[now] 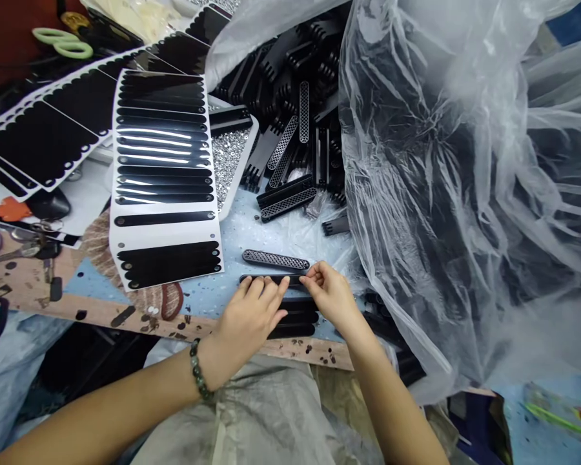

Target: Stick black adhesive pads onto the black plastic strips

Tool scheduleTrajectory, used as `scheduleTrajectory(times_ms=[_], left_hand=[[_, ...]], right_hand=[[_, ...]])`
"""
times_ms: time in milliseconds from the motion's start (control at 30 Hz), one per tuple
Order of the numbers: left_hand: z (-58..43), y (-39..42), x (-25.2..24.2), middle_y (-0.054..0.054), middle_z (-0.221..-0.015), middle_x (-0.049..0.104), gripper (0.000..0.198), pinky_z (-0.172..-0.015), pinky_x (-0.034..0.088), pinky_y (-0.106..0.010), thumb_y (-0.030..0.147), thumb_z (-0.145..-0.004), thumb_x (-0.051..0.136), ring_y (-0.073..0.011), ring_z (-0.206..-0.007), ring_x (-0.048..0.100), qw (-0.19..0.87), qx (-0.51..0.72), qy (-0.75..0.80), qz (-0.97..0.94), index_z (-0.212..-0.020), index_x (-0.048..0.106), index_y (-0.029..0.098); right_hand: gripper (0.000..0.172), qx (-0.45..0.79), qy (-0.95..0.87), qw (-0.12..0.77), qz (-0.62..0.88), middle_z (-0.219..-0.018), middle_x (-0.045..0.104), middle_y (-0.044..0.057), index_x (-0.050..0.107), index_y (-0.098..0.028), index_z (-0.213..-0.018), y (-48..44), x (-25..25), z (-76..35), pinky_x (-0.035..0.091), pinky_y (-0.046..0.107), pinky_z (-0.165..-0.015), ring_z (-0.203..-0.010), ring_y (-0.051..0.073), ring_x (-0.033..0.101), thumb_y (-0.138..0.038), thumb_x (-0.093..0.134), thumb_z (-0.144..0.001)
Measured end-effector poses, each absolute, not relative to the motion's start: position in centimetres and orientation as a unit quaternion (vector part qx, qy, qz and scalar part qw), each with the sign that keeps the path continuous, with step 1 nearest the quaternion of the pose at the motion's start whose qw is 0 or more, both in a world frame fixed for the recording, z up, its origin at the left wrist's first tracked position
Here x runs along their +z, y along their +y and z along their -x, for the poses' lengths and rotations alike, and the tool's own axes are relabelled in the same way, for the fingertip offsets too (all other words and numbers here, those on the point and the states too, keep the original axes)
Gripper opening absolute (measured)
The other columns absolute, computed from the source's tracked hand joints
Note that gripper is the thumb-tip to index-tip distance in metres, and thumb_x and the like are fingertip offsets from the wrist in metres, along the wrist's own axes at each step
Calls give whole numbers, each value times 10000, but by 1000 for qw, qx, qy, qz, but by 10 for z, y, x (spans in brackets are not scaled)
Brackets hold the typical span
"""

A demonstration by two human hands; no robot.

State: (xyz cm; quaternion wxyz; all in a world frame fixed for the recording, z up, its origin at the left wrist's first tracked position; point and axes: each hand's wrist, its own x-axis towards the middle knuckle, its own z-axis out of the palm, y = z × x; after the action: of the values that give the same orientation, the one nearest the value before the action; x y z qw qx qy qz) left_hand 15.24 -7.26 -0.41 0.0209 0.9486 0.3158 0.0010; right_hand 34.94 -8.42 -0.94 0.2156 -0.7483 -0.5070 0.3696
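A slim black strip-shaped piece (295, 281) lies on the blue tabletop under both my hands. My left hand (256, 303) rests its outstretched fingers along the piece's top. At its right end my right hand (326, 290) pinches with thumb and forefinger; whether it grips the piece itself or a thin film on it is too small to tell. Just beyond lies a black bar (275, 259) with a grey lattice face. Several plain black bars (297, 318) are lined up nearer me, partly covered by my left hand. A sheet of black stickers (167, 148) on white backing stands to the left.
Behind is a heap of black plastic parts (281, 84) inside a large clear plastic bag (416, 161) that spreads over the right side. A white tray (242, 169) holds small shiny bits. Green-handled scissors (72, 48) and keys (41, 245) lie at left.
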Motion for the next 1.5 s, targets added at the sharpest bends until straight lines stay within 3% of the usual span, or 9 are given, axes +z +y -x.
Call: scheduleTrajectory(times_ms=[200,300,467,667,800,967,1067,1333,1500], left_hand=[[-158,-75,-5,-146,-1087,566,549,-923,423,-444,348,-943,431,-284,-1016,506,41,-26,329,-943,-1428,352,104],[-157,-77,-11,-160,-1145,549,539,-959,396,-450,330,-951,408,-292,-1074,482,40,-7,331,-943,-1428,344,86],[-160,-79,-12,-169,-1145,559,509,-962,395,-462,292,-947,414,-294,-1089,489,67,27,345,-936,-1405,373,76],[-114,-67,14,-125,-1232,513,452,-923,465,-350,295,-909,504,-227,-1103,507,180,203,374,-887,-1335,414,171],[-36,-42,12,-125,-1174,511,349,-964,438,-407,260,-891,520,-225,-1138,490,127,395,587,-695,-1221,441,174],[13,7,-18,-69,-945,597,398,-733,510,-317,410,-803,609,-181,-838,605,400,414,632,-519,-1079,519,138],[7,26,-22,-27,-788,606,322,-719,500,-295,438,-807,596,-160,-741,598,471,415,573,-526,-918,580,137],[-3,32,6,-42,-868,558,215,-834,435,-287,314,-903,474,-171,-879,535,359,400,500,-679,-829,611,164],[-8,39,0,-39,-863,565,227,-826,438,-287,304,-914,445,-176,-876,541,342,387,506,-691,-830,606,168]], right_hand=[[147,146,-632,177,740,-910,564,75,566,-189,-988,-101,-6,-343,470,345,-723,-787,195,552,-269,544,-867],[315,86,-725,130,671,-1079,551,109,577,-233,-1176,-116,-4,-340,457,391,-824,-936,226,517,-166,457,-892],[466,37,-734,44,676,-1106,558,106,560,-271,-1255,-130,-4,-343,450,432,-787,-870,232,498,-84,439,-846],[355,38,-727,229,646,-985,517,101,569,-211,-1207,-117,-2,-348,473,421,-797,-889,228,525,-144,455,-878],[379,56,-746,299,593,-1007,537,85,541,-282,-1238,-87,3,-330,478,409,-796,-921,229,553,-165,477,-883],[392,124,-818,328,456,-1074,604,86,509,-269,-1258,-28,14,-259,494,396,-836,-979,219,563,-123,443,-901],[327,133,-836,332,416,-1104,637,93,553,-230,-1219,10,16,-211,501,398,-861,-1005,221,569,-164,434,-923],[318,121,-848,335,393,-1130,663,90,585,-195,-1208,47,9,-168,507,362,-858,-985,200,582,-195,398,-951],[265,233,-742,464,424,-1032,677,76,601,-192,-1110,48,15,-180,504,361,-884,-958,176,614,-225,388,-957]])
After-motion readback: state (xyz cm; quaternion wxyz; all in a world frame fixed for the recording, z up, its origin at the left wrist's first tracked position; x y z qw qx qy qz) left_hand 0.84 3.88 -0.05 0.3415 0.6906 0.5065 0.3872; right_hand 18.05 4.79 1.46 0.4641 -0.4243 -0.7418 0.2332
